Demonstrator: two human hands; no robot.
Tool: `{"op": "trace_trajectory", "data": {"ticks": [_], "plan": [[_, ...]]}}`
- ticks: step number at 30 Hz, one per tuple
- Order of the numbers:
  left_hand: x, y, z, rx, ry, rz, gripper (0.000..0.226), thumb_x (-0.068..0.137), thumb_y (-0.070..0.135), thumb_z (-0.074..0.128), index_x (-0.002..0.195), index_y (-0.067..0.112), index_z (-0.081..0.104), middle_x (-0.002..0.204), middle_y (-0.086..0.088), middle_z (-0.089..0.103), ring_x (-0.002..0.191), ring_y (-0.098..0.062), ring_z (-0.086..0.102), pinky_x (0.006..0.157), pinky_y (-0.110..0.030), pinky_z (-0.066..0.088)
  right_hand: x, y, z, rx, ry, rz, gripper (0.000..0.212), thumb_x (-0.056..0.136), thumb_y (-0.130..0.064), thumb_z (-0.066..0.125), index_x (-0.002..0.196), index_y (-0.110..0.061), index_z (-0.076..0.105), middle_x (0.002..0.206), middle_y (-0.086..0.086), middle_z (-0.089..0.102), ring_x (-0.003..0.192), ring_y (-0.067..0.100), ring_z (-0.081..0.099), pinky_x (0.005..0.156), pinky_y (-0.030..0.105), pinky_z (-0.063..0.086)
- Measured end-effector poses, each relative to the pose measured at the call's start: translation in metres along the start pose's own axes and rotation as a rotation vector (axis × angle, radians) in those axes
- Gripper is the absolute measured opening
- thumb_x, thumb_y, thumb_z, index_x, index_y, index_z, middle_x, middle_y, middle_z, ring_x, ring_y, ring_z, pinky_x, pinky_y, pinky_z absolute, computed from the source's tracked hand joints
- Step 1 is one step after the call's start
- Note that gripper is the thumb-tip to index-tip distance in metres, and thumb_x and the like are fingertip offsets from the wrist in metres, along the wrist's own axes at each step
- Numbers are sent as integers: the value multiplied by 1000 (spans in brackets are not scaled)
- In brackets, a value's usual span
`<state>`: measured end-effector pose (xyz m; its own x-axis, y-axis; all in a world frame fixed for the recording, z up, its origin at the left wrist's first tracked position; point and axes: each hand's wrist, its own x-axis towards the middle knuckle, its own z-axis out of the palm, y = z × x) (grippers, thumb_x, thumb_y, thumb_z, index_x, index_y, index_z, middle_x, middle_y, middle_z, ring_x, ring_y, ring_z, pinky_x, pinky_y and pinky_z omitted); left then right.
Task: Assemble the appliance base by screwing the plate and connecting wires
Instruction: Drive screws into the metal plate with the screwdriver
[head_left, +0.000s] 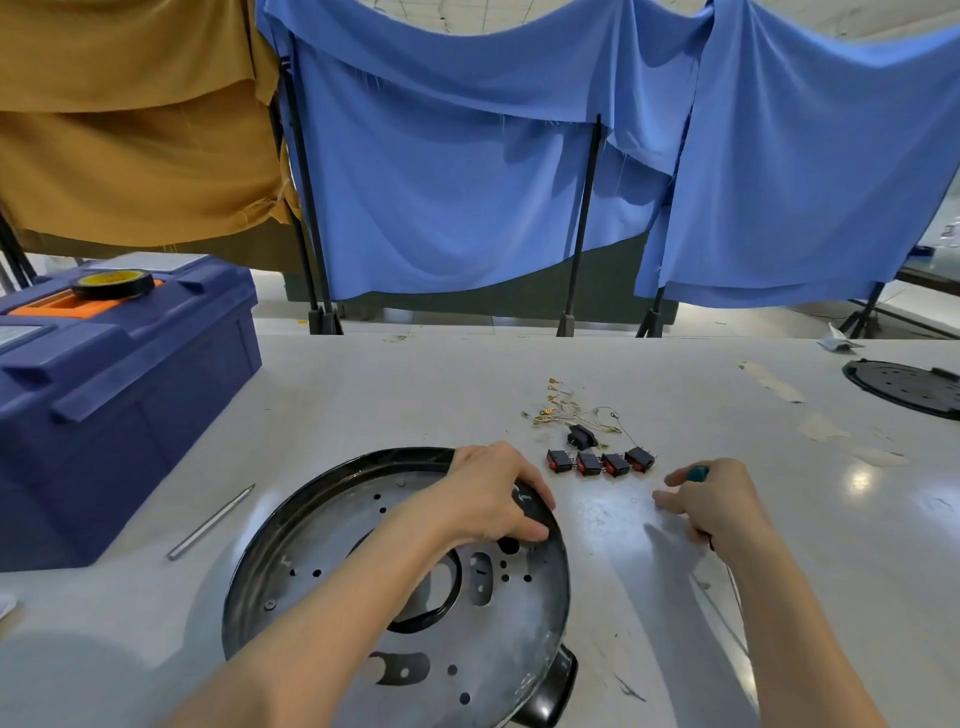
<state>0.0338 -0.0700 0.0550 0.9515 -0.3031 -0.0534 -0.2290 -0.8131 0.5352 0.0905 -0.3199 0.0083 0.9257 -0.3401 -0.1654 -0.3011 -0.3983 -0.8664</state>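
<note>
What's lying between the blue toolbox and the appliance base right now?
In the head view, a thin metal rod lies between the toolbox and the appliance base, touching neither.

— Near middle of the table (415, 384)?
— Appliance base (291, 551), flat, plate (498, 639) inside; left hand (488, 493) gripping its far right rim.
— Right of that?
— Row of switches (600, 461); just behind, a connector (581, 435), then wires (566, 410); nearer, right hand (717, 504) around a screwdriver (697, 473).
— Left?
— Rod (210, 522) beside the base; toolbox (119, 395) behind, tape roll (111, 283) on top.
— Far right?
— Second base (904, 387), well apart.
</note>
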Motion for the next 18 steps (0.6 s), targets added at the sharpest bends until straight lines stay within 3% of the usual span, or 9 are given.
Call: {"op": "trace_trajectory", "data": {"ticks": [2, 5, 10, 13, 18], "plan": [[1, 5, 0, -5, -1, 18, 25, 77, 18, 78, 99, 28, 73, 108, 3, 67, 118, -16, 47, 99, -25, 33, 3, 1, 4, -93, -5, 15, 19, 78, 4, 76, 79, 2, 56, 59, 15, 57, 45, 21, 40, 52, 30, 35], [0, 8, 2, -10, 2, 14, 25, 77, 16, 77, 101, 21, 73, 109, -1, 67, 109, -11, 43, 89, -22, 29, 5, 1, 12, -211, 40, 5, 22, 79, -1, 76, 80, 2, 54, 67, 14, 53, 59, 26, 46, 58, 33, 38], [0, 6, 3, -26, -9, -10, 26, 74, 16, 80, 97, 26, 72, 118, -7, 63, 123, -20, 44, 97, -26, 39, 6, 1, 21, -345, 101, -32, 30, 79, 8, 58, 66, -7, 36, 63, 9, 40, 60, 23, 38, 54, 27, 29], [-2, 2, 0, -99, -56, -6, 26, 73, 10, 80, 83, 30, 68, 116, -11, 63, 118, -26, 51, 97, -38, 48, 7, 3, 20, -338, 82, -15, 24, 79, 7, 56, 69, -7, 39, 66, 11, 44, 64, 26, 42, 60, 30, 33], [0, 1, 4, -95, -63, 24, 25, 73, 7, 78, 81, 28, 66, 114, -11, 63, 120, -27, 51, 98, -40, 47, 2, 1, 17, -297, 9, -21, 25, 80, 8, 56, 72, -9, 39, 65, 9, 40, 59, 24, 38, 57, 29, 32]]}}
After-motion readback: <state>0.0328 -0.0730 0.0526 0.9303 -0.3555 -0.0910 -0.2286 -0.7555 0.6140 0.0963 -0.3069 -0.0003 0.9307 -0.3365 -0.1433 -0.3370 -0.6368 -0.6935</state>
